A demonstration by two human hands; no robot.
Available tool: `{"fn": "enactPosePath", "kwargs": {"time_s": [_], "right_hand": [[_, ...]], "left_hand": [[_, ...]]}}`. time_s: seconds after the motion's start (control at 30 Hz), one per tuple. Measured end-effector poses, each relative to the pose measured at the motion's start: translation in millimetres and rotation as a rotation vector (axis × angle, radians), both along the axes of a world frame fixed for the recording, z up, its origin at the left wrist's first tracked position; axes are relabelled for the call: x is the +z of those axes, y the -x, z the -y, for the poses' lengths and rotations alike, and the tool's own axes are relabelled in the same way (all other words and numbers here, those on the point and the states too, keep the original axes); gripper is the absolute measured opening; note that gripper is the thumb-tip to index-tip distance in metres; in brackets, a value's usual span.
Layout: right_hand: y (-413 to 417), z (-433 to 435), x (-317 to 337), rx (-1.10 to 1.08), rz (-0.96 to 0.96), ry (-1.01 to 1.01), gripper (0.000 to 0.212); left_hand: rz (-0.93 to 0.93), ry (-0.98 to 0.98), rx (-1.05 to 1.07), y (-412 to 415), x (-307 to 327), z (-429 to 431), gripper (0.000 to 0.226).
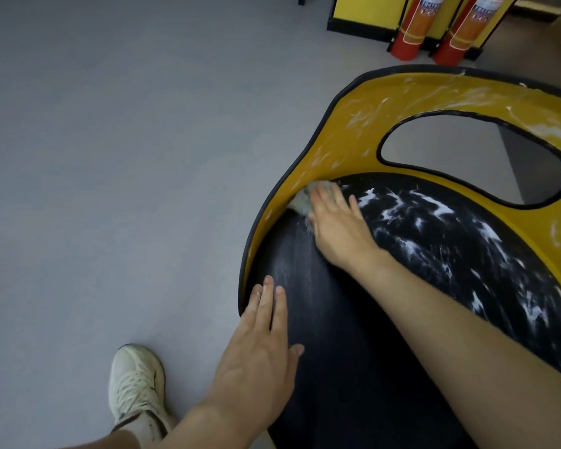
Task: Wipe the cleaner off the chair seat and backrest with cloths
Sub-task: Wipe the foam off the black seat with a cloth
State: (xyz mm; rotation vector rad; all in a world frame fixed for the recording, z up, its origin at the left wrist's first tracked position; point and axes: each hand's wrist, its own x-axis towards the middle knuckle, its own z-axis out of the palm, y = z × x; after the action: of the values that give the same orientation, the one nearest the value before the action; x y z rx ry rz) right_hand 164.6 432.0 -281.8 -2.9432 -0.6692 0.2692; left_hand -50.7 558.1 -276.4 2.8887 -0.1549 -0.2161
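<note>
A: Wiping where?

B: At the left side of the chair seat [337,384], right in the seam under the yellow backrest [353,124]. Pressing the cloth [302,199] there with the right hand [337,225], fingers laid straight on top, not curled round it.

A: And bracing with the other?

B: Yes, with the left hand [259,338], flat and relaxed on the near edge of the seat, holding nothing. Well apart from the right.

A: Much left to clear?

B: Plenty, probably. Looks dull and mostly wiped near the left edge. Shows thick white cleaner [418,209] across the right of the seat and in smears over the backrest.

A: Any thoughts on handling?

B: Seems a soft, limp rag, likely damp and loaded with foam, so best bunched under the palm rather than pinched by a corner. Expect a smooth, firm, domed seat, slick under the foam. Press down and drag. Could skid, so brace at the rim. Worth folding to a clean face before tackling the backrest.
</note>
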Motion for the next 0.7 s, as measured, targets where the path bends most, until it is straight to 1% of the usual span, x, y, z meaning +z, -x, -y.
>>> {"fn": "enactPosePath", "kwargs": {"time_s": [0.03,0.1,0.13,0.2,0.23,0.27,0.37,0.4,0.43,0.47,0.5,0.53,0.57,0.63,0.67,0.7], "right_hand": [[-9.5,-2.5,-2.2,-0.033,0.003,0.0,0.056],[-12.4,-6.5,-5.7,-0.063,0.012,-0.04,0.054],[-6.0,-7.4,-5.3,-0.065,0.014,-0.064,0.054],[16.2,-6.9,-2.0,-0.048,0.025,-0.076,0.054],[29.6,-6.2,1.2,-0.033,0.021,-0.063,0.055],[43.8,-5.1,5.3,-0.016,0.01,-0.045,0.056],[86.8,2.3,16.0,0.054,-0.035,-0.014,0.058],[100.4,6.0,18.3,0.078,-0.06,-0.016,0.059],[111.9,9.7,19.4,0.093,-0.078,-0.017,0.06],[120.0,13.0,18.2,0.1,-0.081,-0.013,0.062],[124.0,15.1,16.3,0.107,-0.077,0.004,0.064],[123.6,16.1,14.1,0.115,-0.07,0.028,0.066],[118.9,16.4,11.9,0.117,-0.06,0.048,0.068],[97.4,16.8,7.1,0.103,-0.048,0.066,0.063],[81.8,17.5,5.4,0.08,-0.043,0.065,0.061],[62.4,19.9,5.1,0.04,-0.033,0.058,0.061]], "left_hand": [[0.005,0.004,0.005,-0.4,-2.4,-0.9,0.078],[-0.083,0.073,0.05,-2.8,-0.8,-1.2,0.078],[-0.088,0.069,0.058,-5.0,4.3,0.5,0.078],[-0.015,0.038,0.031,-4.9,7.6,2.9,0.079],[-0.036,0.061,0.043,-4.0,8.0,2.3,0.078],[0.0,0.056,0.025,-5.7,9.1,1.5,0.076],[-0.073,0.077,0.037,-8.1,19.5,1.8,0.074],[0.013,0.074,0.033,-5.9,16.5,1.8,0.073],[-0.078,0.093,0.05,-3.5,18.8,0.0,0.074],[-0.092,0.099,0.065,-5.6,21.1,0.1,0.073],[-0.019,0.098,0.064,-8.6,21.0,0.0,0.072],[0.03,0.048,0.058,-9.7,24.8,1.1,0.072],[-0.031,0.042,0.059,-9.2,27.1,2.6,0.074],[-0.205,0.013,0.065,-14.9,40.6,5.9,0.079],[-0.234,-0.007,0.05,-20.2,46.1,9.0,0.08],[-0.215,-0.009,0.041,-26.7,52.2,13.9,0.08]]}}
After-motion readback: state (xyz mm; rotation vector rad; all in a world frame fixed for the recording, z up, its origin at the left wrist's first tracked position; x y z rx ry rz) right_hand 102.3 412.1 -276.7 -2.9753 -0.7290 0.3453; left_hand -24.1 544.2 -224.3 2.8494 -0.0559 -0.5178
